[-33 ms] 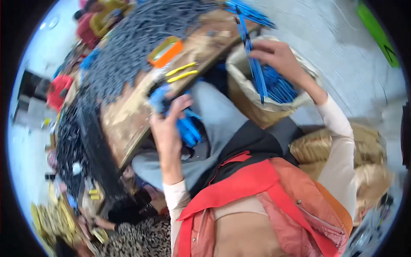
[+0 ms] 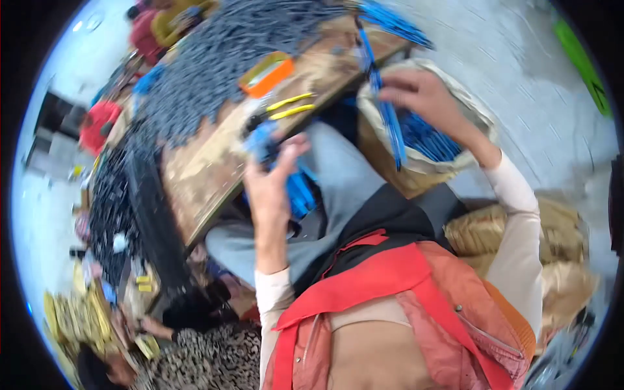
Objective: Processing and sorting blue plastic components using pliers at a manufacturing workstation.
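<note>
My right hand (image 2: 432, 104) is closed on a long, thin blue strip with black parts (image 2: 389, 120), which it holds by the middle, steeply tilted. The strip hangs over the left rim of a pale open sack (image 2: 484, 117), where many similar blue strips (image 2: 429, 140) lie. My left hand (image 2: 270, 188), blurred, is at the table's near edge above my lap. Its fingers curl against a small bundle of blue pieces (image 2: 261, 140). More blue pieces (image 2: 300, 195) show just beyond that hand; whether it grips these too is hidden.
On the wooden table (image 2: 195, 175) lie yellow-handled pliers (image 2: 289, 107), an orange box (image 2: 268, 75) and a large heap of grey strips (image 2: 201, 84). Blue strips (image 2: 396, 23) rest at its far right end. Brown sacks (image 2: 481, 224) stand at right. A person in a patterned top (image 2: 201, 357) sits lower left.
The whole view has shifted, so the scene sits slightly further right and lower. Both hands keep nearly the same pose and hold. More of the person at lower left shows.
</note>
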Tool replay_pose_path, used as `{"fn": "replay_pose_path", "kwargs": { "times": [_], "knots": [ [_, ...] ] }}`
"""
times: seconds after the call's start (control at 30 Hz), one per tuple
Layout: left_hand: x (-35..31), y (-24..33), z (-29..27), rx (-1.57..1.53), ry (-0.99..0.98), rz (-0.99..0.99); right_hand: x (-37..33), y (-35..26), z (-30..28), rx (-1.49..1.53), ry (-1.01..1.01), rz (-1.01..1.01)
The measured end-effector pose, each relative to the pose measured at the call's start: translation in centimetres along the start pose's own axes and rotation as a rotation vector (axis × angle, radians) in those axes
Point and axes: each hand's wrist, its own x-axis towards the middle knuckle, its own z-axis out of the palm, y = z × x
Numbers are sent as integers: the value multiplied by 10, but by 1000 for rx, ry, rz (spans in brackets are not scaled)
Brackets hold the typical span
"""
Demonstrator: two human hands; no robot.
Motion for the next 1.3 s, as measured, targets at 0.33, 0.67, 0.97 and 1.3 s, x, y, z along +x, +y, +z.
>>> {"fn": "replay_pose_path", "kwargs": {
  "times": [0.33,0.67,0.97,1.3],
  "knots": [
    [-21,-3,-33,-40,246,12,28,-12,157,484,-439,-108],
    [-49,-21,-80,-193,-21,-205,55,17,200,704,-1039,-7],
    [21,-47,-88,-351,317,-80,227,50,155,-271,-273,-569],
    [39,-30,-96,-505,37,-398,346,118,161,-602,-551,-514]
  ]
}}
